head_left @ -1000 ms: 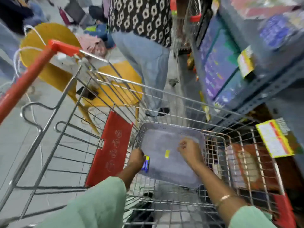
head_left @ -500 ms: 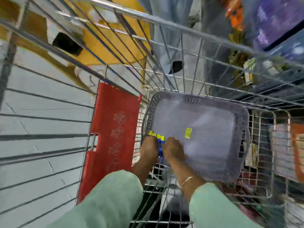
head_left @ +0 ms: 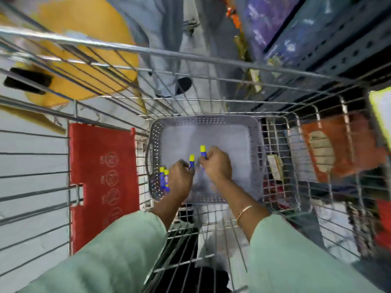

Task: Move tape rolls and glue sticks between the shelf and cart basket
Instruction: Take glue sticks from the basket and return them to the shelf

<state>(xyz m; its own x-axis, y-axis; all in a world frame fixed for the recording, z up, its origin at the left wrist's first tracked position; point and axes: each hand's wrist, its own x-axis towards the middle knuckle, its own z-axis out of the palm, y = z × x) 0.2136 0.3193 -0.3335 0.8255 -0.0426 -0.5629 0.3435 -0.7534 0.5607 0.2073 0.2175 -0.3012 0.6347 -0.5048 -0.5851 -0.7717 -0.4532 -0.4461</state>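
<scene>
A grey perforated plastic basket (head_left: 257,157) sits inside the wire cart (head_left: 211,62). Both my hands are down in it. My left hand (head_left: 179,180) is closed around a blue glue stick with a yellow cap (head_left: 191,160). My right hand (head_left: 216,163) grips another blue and yellow glue stick (head_left: 203,151), cap pointing up. Two more glue sticks (head_left: 164,179) lie side by side against the basket's left wall, just left of my left hand. No tape rolls show in the basket.
A red plastic flap (head_left: 103,176) hangs on the cart's left side. Packaged goods (head_left: 338,149) lie beyond the cart's right wire wall. A grey metal shelf (head_left: 338,43) rises at upper right. Another person's legs (head_left: 169,39) and a yellow chair (head_left: 88,60) stand ahead.
The view has tilted down into the cart. My hands met at the basket's near left edge, then spread apart, each lifting a glue stick. Two sticks now lie by the left wall.
</scene>
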